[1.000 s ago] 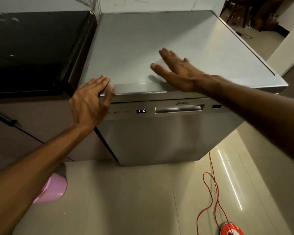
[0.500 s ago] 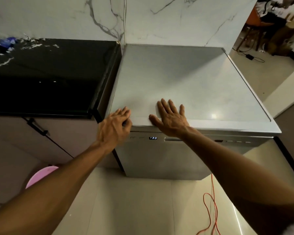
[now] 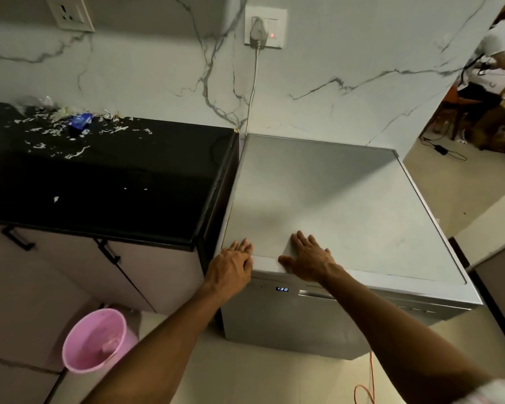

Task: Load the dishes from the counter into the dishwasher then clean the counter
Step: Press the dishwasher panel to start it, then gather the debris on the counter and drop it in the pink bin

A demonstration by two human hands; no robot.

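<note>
A: Where is the silver freestanding dishwasher (image 3: pixel 327 205)?

B: Centre-right of the frame, against the white marble-veined wall (image 3: pixel 347 68); its door is closed and a small lit display (image 3: pixel 282 289) shows on the front panel.

A: And the hands?

B: Both at its front top edge, lower centre; the left hand (image 3: pixel 231 268) lies on the near left corner, fingers straight and together, gripping nothing; the right hand (image 3: pixel 308 259) is just beside it, palm flat on the top, fingers spread and relaxed.

A: The glossy black stone counter (image 3: pixel 114 182)?

B: Left of the frame, touching the dishwasher's side; pale shredded scraps (image 3: pixel 56 126) and a blue wrapper (image 3: pixel 80 121) lie along its back, upper left.

A: Anything else?

B: A pink plastic bucket (image 3: pixel 95 339) on the floor, lower left; a grey plug (image 3: pixel 258 32) in the wall socket, top centre; an orange cable (image 3: pixel 365 386) at the bottom right.
</note>
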